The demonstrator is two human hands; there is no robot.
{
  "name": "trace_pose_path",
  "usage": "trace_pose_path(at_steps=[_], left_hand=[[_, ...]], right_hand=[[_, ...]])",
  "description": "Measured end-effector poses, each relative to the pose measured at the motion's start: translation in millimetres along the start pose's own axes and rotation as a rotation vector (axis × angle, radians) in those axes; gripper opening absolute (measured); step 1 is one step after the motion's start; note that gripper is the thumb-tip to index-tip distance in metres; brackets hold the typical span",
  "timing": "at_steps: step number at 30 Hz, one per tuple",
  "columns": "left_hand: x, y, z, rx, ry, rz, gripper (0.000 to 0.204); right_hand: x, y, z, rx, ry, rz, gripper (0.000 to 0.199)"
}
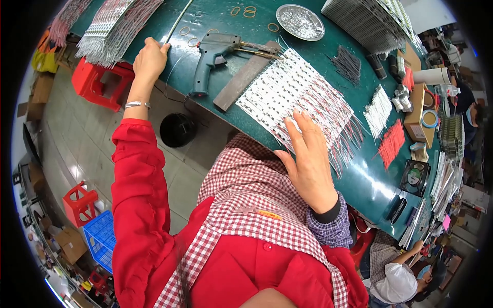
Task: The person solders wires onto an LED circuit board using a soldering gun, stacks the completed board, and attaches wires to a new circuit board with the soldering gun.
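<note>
My left hand (150,60) is closed around the lower end of a thin pale rod (178,20) at the table's near left edge. The rod runs up past the top of the view. My right hand (309,163) lies with its fingers stretched out over the near side of a white circuit board panel (277,87), which has rows of small dark parts. Red and white wires (336,120) fan out from the panel's right side. Between my hands a teal soldering gun (210,61) rests across a grey bar (241,84), its tip by the panel's far left corner.
Wired panels are stacked at the back left (115,31) and back right (364,25). A metal dish (300,22) of silvery bits, dark wires (347,64), white wires (377,113) and red wires (392,143) lie farther right. A black bucket (177,130) and red stool (100,82) stand below; another person sits lower right.
</note>
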State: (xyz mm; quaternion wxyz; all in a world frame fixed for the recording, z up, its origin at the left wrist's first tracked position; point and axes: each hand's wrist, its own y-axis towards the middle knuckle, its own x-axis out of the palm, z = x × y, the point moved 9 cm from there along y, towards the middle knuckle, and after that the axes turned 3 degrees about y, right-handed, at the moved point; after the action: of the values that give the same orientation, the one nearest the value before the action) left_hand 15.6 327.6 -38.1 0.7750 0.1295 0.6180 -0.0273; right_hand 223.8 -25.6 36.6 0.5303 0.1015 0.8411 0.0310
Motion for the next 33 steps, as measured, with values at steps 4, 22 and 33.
trace_pose_path(at_steps=[4, 22, 33], left_hand=[[9.9, 0.8, 0.7, 0.105, 0.118, -0.070, 0.037], [-1.7, -104.9, -82.9, -0.211, -1.060, -0.102, 0.027], [-55.4, -280.7, -23.2, -0.197, -1.291, -0.332, 0.016]], right_hand=[[-6.7, 5.9, -24.6, -0.121, 0.310, -0.034, 0.050], [-85.6, -5.2, -120.0, -0.204, 0.624, -0.175, 0.020], [-103.5, -24.4, -157.1, -0.582, 0.461, 0.036, 0.017]])
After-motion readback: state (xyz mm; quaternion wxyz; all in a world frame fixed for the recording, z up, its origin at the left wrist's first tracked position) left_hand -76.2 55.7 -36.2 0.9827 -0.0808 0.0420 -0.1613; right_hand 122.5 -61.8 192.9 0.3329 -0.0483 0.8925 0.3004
